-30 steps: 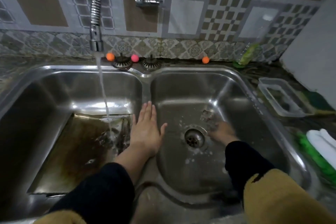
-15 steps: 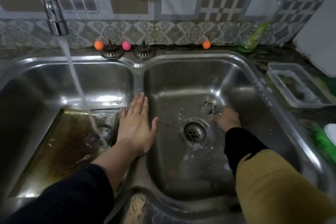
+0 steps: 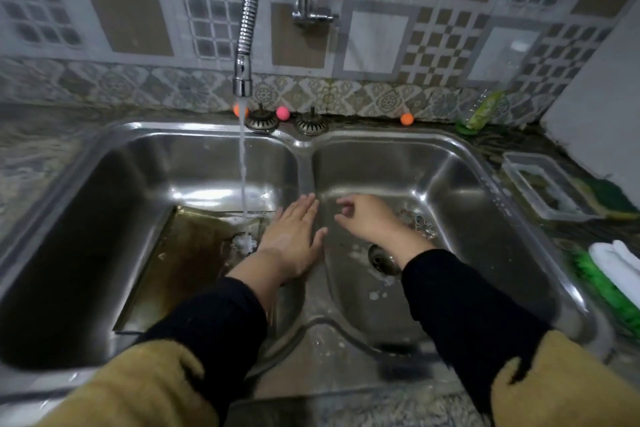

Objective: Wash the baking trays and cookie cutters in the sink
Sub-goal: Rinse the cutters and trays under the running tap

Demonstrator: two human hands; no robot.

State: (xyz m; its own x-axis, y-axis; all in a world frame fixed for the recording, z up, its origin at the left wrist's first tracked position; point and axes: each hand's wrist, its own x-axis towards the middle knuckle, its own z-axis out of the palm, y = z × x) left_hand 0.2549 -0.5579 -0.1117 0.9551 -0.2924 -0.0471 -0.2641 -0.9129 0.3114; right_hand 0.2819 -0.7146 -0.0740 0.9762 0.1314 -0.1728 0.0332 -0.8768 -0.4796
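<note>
Baking tray (image 3: 187,263) is seen lying in left basin under faucet (image 3: 244,45) stream; cookie cutters (image 3: 417,224) lie in right basin. Left hand (image 3: 294,236) is laid flat on divider, right hand (image 3: 367,218) loosely curled, holding nothing

Steel double sink (image 3: 460,163): baking tray (image 3: 180,263) left basin, cookie cutters (image 3: 420,224) right.

Baking tray (image 3: 180,263) in left basin — cookie cutters (image 3: 420,224) in right.

left hand (image 3: 294,239) flat on sink divider (image 3: 306,170), tap (image 3: 243,76) running
</note>
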